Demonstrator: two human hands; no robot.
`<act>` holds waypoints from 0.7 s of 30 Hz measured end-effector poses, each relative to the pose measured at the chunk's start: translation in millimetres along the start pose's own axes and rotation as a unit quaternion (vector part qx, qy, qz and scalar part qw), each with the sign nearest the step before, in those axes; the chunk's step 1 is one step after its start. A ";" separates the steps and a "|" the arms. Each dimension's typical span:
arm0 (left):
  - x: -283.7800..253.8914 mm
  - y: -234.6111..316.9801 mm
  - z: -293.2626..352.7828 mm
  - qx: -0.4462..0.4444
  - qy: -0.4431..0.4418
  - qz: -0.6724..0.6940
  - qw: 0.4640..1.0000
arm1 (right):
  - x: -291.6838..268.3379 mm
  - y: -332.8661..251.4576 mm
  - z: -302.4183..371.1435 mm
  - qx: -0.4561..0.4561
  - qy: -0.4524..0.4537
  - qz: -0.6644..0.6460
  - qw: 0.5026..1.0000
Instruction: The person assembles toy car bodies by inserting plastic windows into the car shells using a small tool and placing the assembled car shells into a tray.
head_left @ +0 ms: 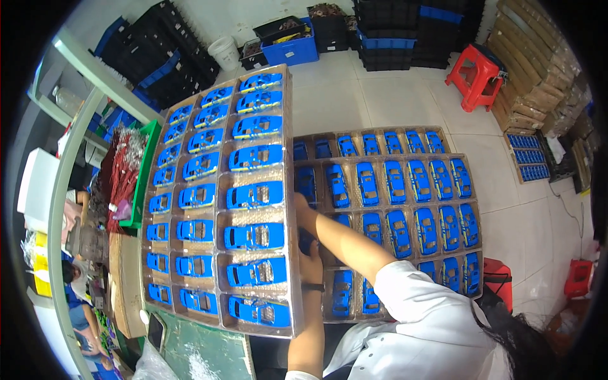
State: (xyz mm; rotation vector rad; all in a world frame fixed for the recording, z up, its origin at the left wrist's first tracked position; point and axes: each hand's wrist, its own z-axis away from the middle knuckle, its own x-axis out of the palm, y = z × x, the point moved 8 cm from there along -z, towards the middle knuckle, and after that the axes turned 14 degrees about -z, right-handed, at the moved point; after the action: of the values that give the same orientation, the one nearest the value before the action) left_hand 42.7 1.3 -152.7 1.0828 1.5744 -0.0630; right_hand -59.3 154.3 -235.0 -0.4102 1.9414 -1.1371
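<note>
A large clear plastic tray (221, 253) with blue toy car bodies in its compartments stands at the left, its right edge in front of my fingers. My left hand (310, 268), below a dark wristband, reaches up along that edge with its thumb raised. My right hand (305, 214) comes in from the right just above it. Between the two hands shows a dark blue piece (306, 242); whether either hand grips it is hidden. Right beside them lies a second tray (413, 206) of blue car bodies, overlapping a further tray (375, 132) behind it.
The left tray rests on a green table (196, 345). A green crate (144, 177) of red and silvery strands and a pale metal frame (82, 136) stand left. Beyond are black crates (155, 57), a blue bin (291, 50), a red stool (475, 79) and stacked cardboard (538, 66).
</note>
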 end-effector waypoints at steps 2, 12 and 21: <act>-17.9 -67.0 5.4 -0.101 0.027 0.014 0.994 | -16.3 -106.9 5.2 0.034 -0.060 0.095 0.993; -5.7 18.8 -5.7 -0.071 -0.061 0.039 0.995 | 30.3 60.7 -30.5 0.006 -0.088 0.207 0.974; -19.0 -2.2 17.8 -0.059 -0.074 0.053 0.994 | -122.3 -143.4 81.6 -0.112 -0.018 0.116 0.987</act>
State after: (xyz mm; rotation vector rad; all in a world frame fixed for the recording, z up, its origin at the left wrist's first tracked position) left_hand 52.8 -21.4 -144.5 1.0433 1.3682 0.0212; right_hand 61.2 108.0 -75.2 -0.3103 2.0314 -0.7603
